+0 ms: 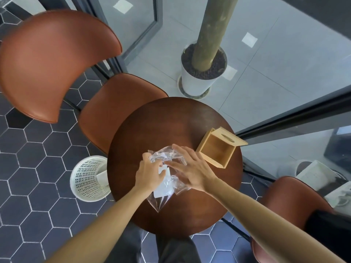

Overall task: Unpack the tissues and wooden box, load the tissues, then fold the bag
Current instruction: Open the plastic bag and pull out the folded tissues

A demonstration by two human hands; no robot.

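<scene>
Head camera, looking down: a person leans over a round dark wooden table [171, 118], both bare hands working a clear plastic bag [167, 186] near the table's middle. The left hand [150, 174] has its fingers curled shut on the crumpled bag and on the white pack of tissues [162, 186] showing through the film; its grip is clamped on both. The right hand [191, 168] lies flat with fingers spread apart, pressing on the bag's right side, gripping nothing. One pointed corner of the bag juts toward the near edge of the table. To the right and a little farther off, apart from the bag, sits the wooden box [216, 149], open and empty, its lid [230, 137] with an oval slot tipped back on the far side. Two brown chairs [117, 111] stand to the far left on a dark hexagon-tiled floor [38, 168]. A white mesh bin [89, 177] stands just left of the table. Beyond a glass wall, a white pot [195, 82] holds a thick trunk.
</scene>
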